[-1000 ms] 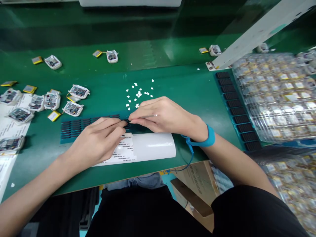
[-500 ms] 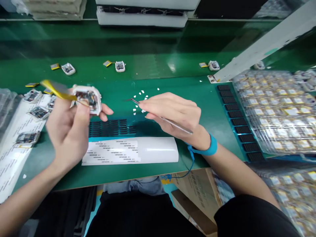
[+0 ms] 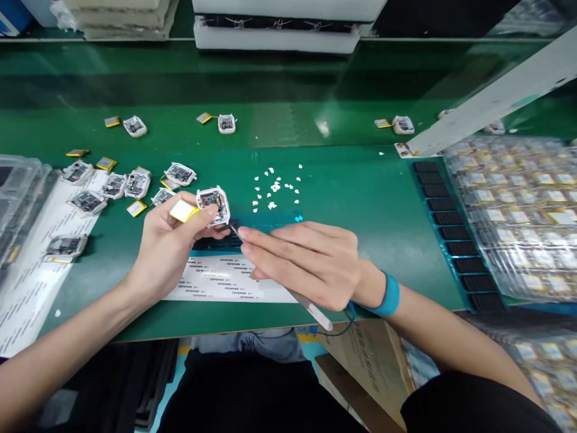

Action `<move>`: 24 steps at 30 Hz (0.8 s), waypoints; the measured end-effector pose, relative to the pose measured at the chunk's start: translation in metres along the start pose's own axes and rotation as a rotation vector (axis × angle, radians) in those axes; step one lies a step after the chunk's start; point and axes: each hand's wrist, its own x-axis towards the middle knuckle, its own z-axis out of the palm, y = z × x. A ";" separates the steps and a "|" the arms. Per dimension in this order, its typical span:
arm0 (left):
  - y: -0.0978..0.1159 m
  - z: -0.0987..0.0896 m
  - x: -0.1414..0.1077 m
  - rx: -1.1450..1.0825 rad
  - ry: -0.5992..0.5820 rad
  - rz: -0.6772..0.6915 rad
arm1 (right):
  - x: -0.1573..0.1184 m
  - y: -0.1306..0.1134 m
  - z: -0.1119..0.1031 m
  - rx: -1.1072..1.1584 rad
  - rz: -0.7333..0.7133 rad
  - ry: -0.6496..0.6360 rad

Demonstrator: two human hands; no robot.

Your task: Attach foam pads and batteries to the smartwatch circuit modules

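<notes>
My left hand [image 3: 174, 246] holds a white square device housing [image 3: 220, 204] with its circuit board facing up, the thumb resting on it. A silver-and-yellow battery [image 3: 183, 210] hangs from the housing by my left fingers. My right hand [image 3: 306, 261], with a blue wrist strap, grips metal tweezers [image 3: 313, 313]. The tweezers' tip meets the lower edge of the housing, near a small dark piece. Under and beside the hands lie black strips [image 3: 216, 242] and a printed white sheet [image 3: 211, 279]. Small white bits [image 3: 274, 187] are scattered behind my right hand.
Several more housings with batteries [image 3: 137, 183] sit at the left and along the back. A row of black pads [image 3: 453, 233] and clear trays of parts [image 3: 518, 198] stand at the right, beside a white metal post [image 3: 496, 90]. Clear plastic trays [image 3: 20, 192] are at the far left.
My left hand has moved right with the housing and battery. The tweezers in my right hand have come down to the housing's lower edge. The view has shifted slightly.
</notes>
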 end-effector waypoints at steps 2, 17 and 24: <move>0.000 0.001 -0.001 -0.037 0.000 -0.017 | -0.002 -0.002 0.008 0.004 -0.006 0.032; 0.000 0.000 -0.006 0.010 -0.051 -0.046 | -0.003 -0.005 0.011 -0.071 -0.022 0.006; 0.000 0.002 -0.005 0.020 -0.005 -0.076 | 0.003 -0.008 0.005 -0.098 -0.071 -0.071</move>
